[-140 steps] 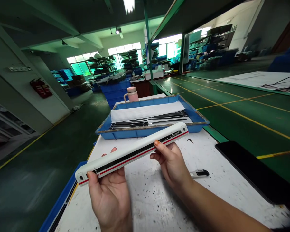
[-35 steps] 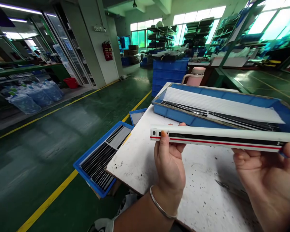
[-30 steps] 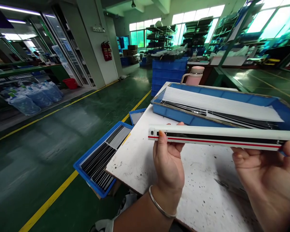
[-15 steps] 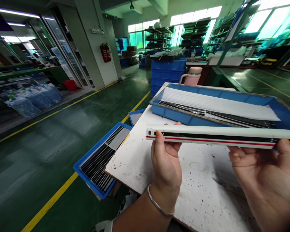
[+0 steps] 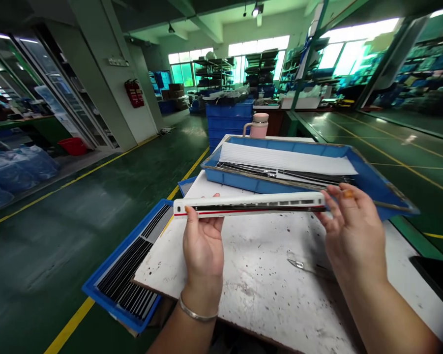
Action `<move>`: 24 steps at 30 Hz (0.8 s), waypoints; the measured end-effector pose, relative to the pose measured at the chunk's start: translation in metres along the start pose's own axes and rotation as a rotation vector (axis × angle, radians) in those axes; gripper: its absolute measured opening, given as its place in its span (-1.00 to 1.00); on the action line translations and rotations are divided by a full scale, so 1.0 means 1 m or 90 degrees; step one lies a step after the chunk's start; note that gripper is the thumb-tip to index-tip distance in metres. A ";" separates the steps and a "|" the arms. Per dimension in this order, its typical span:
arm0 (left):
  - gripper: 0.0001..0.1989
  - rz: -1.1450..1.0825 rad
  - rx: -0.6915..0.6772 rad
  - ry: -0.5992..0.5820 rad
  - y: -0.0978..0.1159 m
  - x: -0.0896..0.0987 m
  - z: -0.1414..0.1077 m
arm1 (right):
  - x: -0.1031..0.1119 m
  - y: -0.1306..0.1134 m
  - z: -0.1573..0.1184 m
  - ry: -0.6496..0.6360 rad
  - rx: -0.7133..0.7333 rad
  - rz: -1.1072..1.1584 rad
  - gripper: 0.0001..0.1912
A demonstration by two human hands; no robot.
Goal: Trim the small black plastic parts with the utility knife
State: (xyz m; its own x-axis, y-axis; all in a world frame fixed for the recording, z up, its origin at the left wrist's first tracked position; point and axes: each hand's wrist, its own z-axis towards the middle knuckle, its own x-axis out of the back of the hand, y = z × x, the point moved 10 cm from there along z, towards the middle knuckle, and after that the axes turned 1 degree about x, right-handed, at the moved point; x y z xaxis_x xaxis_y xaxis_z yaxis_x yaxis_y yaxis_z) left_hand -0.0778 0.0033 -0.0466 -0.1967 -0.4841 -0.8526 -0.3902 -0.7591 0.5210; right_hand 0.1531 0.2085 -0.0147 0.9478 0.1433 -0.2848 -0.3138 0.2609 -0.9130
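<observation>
A long white model train car shell [image 5: 236, 200], with a dark strip and a red line along its side, is held level above the white table [image 5: 251, 285]. My left hand [image 5: 204, 241] is closed on its left end, thumb on the front face and fingers behind. At the other end my right hand [image 5: 350, 226] grips it with bent fingers, partly hiding that end. A row of window openings shows above the dark strip on the right half. Below my right hand a pointed metal tool [image 5: 297, 264] lies on the table, its handle end in shadow.
Behind the shell, a blue tray [image 5: 239, 183] holds white sheeting and dark strips. Left of the table, a lower blue tray [image 5: 92, 290] carries rows of dark strips. A pink bottle [image 5: 258, 129] and stacked blue crates [image 5: 228, 120] stand farther back. A dark object [image 5: 433, 280] sits at right.
The view has swung right and drawn back. My right hand has turned from a palm-up hold to gripping the right end from the side. Window openings now show along the shell.
</observation>
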 end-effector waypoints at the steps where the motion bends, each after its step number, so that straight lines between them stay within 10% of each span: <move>1: -0.56 0.004 -0.008 0.007 0.003 0.003 0.001 | 0.001 -0.007 -0.001 0.000 0.034 -0.045 -0.60; 12: -0.62 0.044 0.001 0.040 0.004 0.027 0.009 | -0.039 -0.001 -0.014 -0.261 0.052 -0.311 -0.89; 19: -0.89 0.189 0.213 0.053 -0.012 0.063 0.007 | -0.021 0.012 0.007 -0.242 -0.023 -0.200 -0.81; 24: -0.96 0.252 0.339 0.042 0.017 0.089 -0.008 | -0.027 0.031 0.005 -0.275 -0.102 -0.127 -0.74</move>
State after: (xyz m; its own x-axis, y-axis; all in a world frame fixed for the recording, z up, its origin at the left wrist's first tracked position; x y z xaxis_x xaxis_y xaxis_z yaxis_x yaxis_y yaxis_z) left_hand -0.0949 -0.0562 -0.1128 -0.3672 -0.7204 -0.5884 -0.6941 -0.2088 0.6889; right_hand 0.1178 0.2178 -0.0337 0.8677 0.4968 0.0162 -0.0835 0.1779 -0.9805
